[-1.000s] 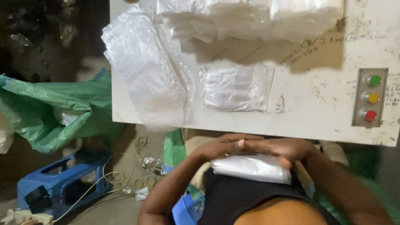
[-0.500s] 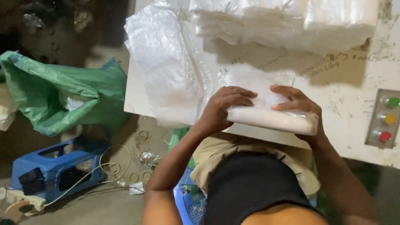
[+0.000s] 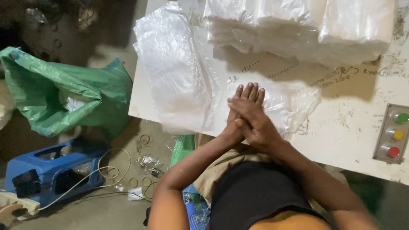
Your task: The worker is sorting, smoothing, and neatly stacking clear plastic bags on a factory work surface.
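Plastic bags on table, under hands.

Both forearms rise from the lower edge of the view and converge near its centre. The left arm comes up from about 7 o'clock, bent at the elbow, bare to the shoulder. The right arm comes in from about 5 o'clock. The hands lie stacked, palms down: the right hand rests on top, crossed over the left hand beneath it. The left hand's fingers are straight, held together and point toward 12 o'clock, showing past the right hand's knuckles. Neither hand is curled; both are flat and pressed down.
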